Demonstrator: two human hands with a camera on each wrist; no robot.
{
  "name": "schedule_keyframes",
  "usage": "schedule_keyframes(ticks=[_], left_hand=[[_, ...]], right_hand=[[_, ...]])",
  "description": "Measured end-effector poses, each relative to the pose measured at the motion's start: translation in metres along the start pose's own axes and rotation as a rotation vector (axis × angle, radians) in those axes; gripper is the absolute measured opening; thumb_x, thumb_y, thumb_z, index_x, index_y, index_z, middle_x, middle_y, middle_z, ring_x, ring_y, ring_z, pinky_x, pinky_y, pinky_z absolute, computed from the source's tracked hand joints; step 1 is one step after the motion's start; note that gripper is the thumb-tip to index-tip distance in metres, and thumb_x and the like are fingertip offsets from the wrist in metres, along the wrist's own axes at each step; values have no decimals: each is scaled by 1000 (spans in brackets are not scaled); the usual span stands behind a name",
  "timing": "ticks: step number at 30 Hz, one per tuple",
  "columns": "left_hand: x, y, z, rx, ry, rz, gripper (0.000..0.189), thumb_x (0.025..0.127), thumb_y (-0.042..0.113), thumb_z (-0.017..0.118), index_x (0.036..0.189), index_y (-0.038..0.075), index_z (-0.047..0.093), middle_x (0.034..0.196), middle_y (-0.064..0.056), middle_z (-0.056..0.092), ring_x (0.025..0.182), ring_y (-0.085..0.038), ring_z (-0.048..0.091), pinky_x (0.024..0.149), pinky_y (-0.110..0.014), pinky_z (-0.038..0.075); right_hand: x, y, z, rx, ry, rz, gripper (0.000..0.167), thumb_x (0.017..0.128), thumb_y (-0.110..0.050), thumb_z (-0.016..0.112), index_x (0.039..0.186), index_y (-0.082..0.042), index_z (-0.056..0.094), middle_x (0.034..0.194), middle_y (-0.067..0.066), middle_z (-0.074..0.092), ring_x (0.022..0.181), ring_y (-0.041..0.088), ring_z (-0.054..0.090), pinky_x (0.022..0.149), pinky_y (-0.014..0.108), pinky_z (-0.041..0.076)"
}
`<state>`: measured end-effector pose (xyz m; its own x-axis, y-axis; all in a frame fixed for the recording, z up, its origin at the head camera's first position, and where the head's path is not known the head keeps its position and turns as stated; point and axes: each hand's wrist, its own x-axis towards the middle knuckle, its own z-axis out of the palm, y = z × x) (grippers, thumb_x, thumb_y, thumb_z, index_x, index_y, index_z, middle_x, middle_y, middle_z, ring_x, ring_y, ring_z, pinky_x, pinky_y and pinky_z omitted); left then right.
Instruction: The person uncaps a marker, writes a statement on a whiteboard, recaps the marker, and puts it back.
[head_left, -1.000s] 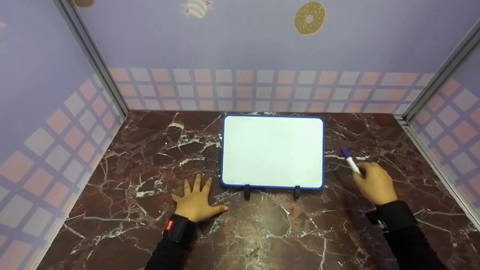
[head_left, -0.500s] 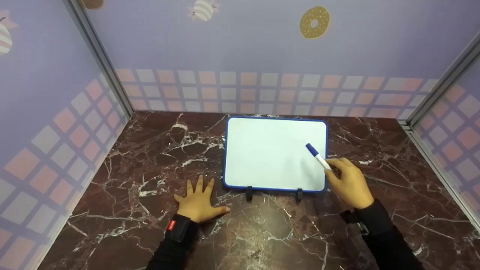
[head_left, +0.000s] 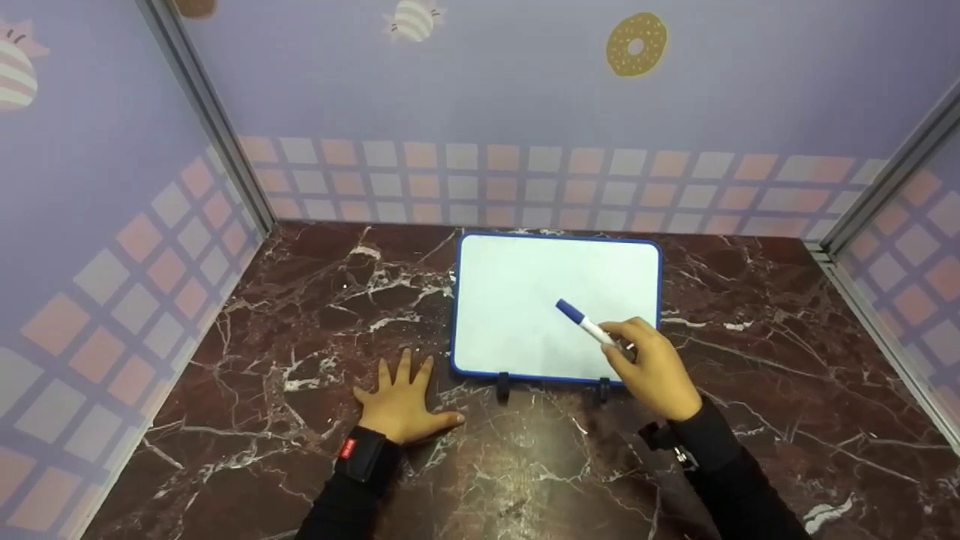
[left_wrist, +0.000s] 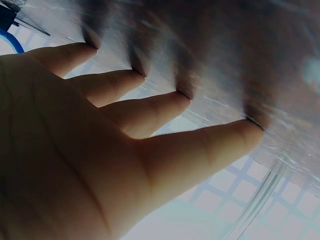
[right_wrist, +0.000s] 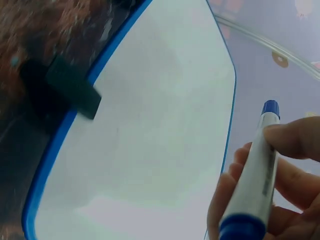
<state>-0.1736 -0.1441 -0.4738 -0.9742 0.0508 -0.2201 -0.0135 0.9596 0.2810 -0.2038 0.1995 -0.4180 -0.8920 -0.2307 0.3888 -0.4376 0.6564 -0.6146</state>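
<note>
A whiteboard (head_left: 517, 300) with a blue frame stands on black feet (head_left: 503, 386) on the table, its face blank. My right hand (head_left: 654, 367) pinches a white marker (head_left: 596, 330) with a blue cap, thumb on one side and fingers on the other. The marker's capped end points up and left in front of the board. In the right wrist view the same marker (right_wrist: 255, 175) lies between thumb and fingers, apart from the board as far as I can tell. Left of the board, my left hand (head_left: 401, 409) rests on the table with fingers spread and holds nothing.
The marbled dark red table (head_left: 300, 315) runs back to a lilac wall (head_left: 480, 90) with a checked band. Side panels (head_left: 135, 300) close off left and right. A metal corner post (head_left: 217, 127) stands at the back left.
My right hand has carried the marker leftward, from the table right of the board to in front of the board's lower right part. The left hand keeps its place on the table.
</note>
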Motion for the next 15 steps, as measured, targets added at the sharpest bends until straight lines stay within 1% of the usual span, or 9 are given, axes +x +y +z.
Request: schedule_keyframes(ticks=[7,12,15], left_hand=[[1,-1,1,-8,5,-2,110,71,77,65,157,20,25,164,-19,10,145,-55,8,96,-87,12],[-1,1,0,-11,10,5,109,71,77,65,156,19,26,163,-20,11,144,-56,9,94,-88,12],[-2,1,-1,-13,17,9,109,72,76,65,156,19,27,163,-20,11,144,-57,10,93,-88,12]], right_hand=[[-1,-5,17,40,-20,-76,27,89,2,66,114,-5,70,87,1,55,70,7,42,60,21,37],[-5,-5,24,12,-39,-119,27,90,1,66,115,-8,70,90,-1,55,70,7,41,61,21,37],[-6,-4,27,-10,-38,-141,28,90,-1,67,116,-11,70,91,-2,57,72,6,44,64,23,41]])
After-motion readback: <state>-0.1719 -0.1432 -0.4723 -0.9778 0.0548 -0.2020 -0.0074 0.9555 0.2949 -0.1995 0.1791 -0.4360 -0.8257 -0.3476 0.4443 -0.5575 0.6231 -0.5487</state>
